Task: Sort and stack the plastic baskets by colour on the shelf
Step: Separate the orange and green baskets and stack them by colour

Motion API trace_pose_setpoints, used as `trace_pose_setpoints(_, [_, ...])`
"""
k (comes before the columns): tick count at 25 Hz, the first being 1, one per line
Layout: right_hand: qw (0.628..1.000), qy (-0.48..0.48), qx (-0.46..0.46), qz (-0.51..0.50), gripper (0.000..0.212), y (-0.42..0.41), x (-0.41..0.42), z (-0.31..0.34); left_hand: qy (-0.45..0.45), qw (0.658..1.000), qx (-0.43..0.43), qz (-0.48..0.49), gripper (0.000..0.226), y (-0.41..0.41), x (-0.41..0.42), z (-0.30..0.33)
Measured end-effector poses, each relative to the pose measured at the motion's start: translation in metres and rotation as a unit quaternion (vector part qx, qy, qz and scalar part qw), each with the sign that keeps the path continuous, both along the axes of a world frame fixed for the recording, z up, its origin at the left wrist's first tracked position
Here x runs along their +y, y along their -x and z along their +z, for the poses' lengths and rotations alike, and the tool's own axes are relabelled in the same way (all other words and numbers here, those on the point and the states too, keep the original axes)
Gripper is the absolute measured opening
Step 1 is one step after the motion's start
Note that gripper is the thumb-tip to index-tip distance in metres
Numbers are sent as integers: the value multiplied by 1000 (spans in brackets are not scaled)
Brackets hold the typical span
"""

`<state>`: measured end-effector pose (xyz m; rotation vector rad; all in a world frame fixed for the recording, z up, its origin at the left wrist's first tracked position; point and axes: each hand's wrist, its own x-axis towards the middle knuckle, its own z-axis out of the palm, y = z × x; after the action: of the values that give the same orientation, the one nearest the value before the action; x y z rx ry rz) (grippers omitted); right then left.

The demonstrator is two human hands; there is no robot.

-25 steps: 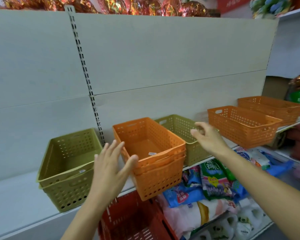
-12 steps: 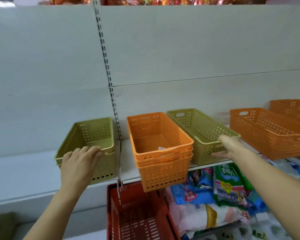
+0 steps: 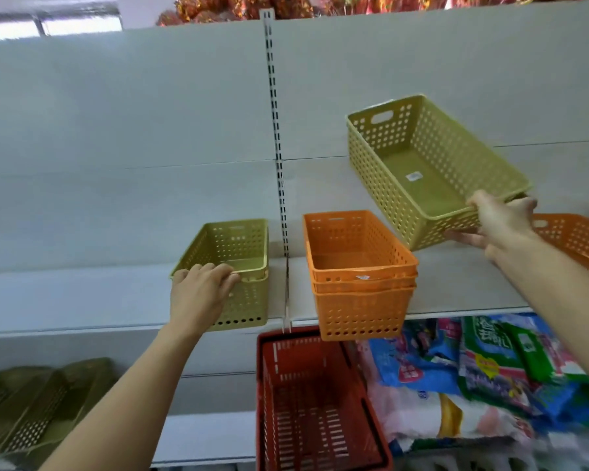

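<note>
Green baskets are the matter in hand: one green basket [image 3: 432, 171] is in the air, up and to the right of the orange stack [image 3: 359, 270], tilted so its open top faces the camera. The right hand [image 3: 500, 220] grips its near short rim, thumb over the lip and fingers curled beneath the wall. Left of the orange stack, across the slotted upright [image 3: 276, 137], the green stack [image 3: 233, 266] sits on the shelf [image 3: 82, 294]; the left hand [image 3: 199, 287] holds its near rim, fingers hooked over the edge into the top basket.

Perforated thin plastic of this kind looks light and fairly stiff, with some flex at the rim, so a one-handed hold at the short end seems enough, though the far end may droop or swing. The cut-out handle at the far end is another likely place to take hold. Nesting it probably calls for levelling it over the green stack, which the left hand can steady. Another orange basket [image 3: 578, 239] lies right of the orange stack, and a red basket [image 3: 317, 402] below it.
</note>
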<state>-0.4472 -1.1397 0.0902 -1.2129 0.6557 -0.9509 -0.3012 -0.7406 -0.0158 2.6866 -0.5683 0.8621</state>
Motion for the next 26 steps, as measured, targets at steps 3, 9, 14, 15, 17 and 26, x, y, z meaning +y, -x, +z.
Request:
trace_pose_setpoints(3, [999,-12,-30,11,53,-4,46,19,-5,1000,-9,-11,37,-9,36,-9])
trace_pose_setpoints(9, [990,-56,-68,111,22,-35,178,31,39,995,-45,-84,41,-35,97,-12])
trace_pose_setpoints(14, [972,-101,-37,208,5,-87,295,12,62,994,-33,-83,31,-57,136,-13])
trace_pose_setpoints(15, [969,-113,-32,218,3,-97,315,10,57,994,-38,-87,30,-61,142,-14])
trace_pose_setpoints(17, [963,-132,-25,232,12,-119,347,5,43,992,-50,-106,28,-65,153,-16])
trace_pose_setpoints(26, [963,-184,-26,196,59,-155,416,-16,298,934,48,-193,48,-58,175,-12])
